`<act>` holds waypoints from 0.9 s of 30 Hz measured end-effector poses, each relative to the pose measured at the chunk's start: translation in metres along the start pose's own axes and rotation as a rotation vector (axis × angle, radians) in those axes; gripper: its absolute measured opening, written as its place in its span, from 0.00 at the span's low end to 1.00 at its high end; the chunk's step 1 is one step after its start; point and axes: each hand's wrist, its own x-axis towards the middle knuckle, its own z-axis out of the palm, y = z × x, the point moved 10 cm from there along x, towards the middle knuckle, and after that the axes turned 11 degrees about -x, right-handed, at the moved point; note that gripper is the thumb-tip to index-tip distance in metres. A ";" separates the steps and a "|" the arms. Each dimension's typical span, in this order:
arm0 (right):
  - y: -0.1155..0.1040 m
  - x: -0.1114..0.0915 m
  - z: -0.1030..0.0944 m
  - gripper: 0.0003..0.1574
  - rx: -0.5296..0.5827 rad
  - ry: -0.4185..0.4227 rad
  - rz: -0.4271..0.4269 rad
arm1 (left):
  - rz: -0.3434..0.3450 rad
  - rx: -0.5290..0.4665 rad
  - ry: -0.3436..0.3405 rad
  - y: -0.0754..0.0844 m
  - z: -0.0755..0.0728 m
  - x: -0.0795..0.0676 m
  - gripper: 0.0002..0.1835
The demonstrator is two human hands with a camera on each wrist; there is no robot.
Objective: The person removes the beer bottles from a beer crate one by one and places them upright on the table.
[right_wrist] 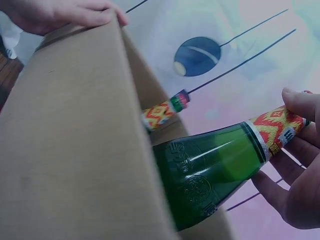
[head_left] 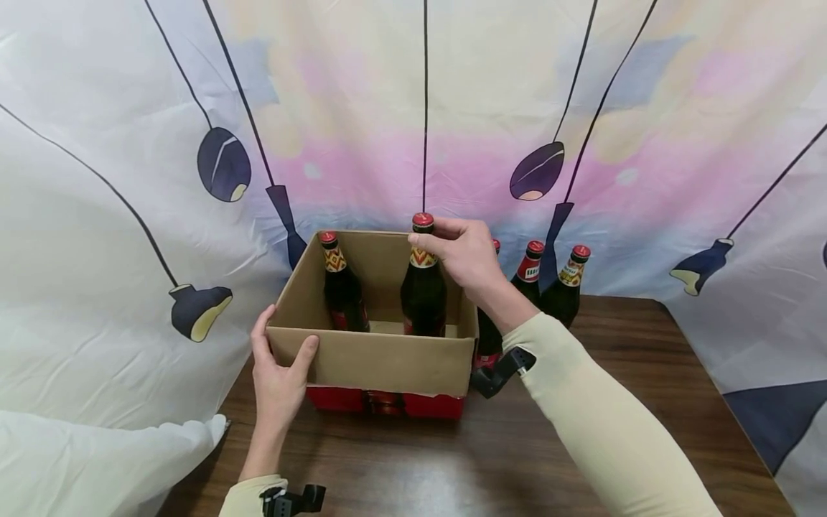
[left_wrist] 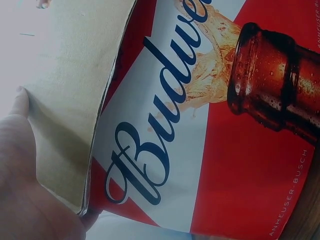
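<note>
A cardboard box (head_left: 388,362) with its top open and a red Budweiser print (left_wrist: 165,115) outside sits on the table. My left hand (head_left: 278,377) grips its front left corner, thumb on the front flap and fingers round the left side. My right hand (head_left: 468,251) pinches the neck of a green beer bottle (head_left: 423,294) with a red cap. That bottle is upright, its lower part inside the box at the right. In the right wrist view, thumb and fingers lie on the patterned neck label (right_wrist: 277,127). A second bottle (head_left: 344,287) stands in the box at the left.
To the right of the box stand more beer bottles, one with a red neck label (head_left: 528,269), one with a yellow label (head_left: 571,273), and another partly behind my right arm. The wooden table (head_left: 413,467) ends at a printed cloth (head_left: 362,108) behind.
</note>
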 end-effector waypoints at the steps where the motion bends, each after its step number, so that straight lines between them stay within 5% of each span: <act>1: -0.005 0.000 -0.003 0.26 0.013 0.001 -0.011 | 0.000 -0.001 0.000 0.000 0.000 0.000 0.46; 14: -0.063 -0.007 -0.053 0.25 0.063 0.084 -0.103 | 0.011 -0.006 -0.002 -0.001 0.000 0.001 0.46; 27: -0.129 -0.023 -0.118 0.09 0.324 0.220 -0.313 | 0.003 -0.007 -0.006 -0.001 -0.001 0.001 0.47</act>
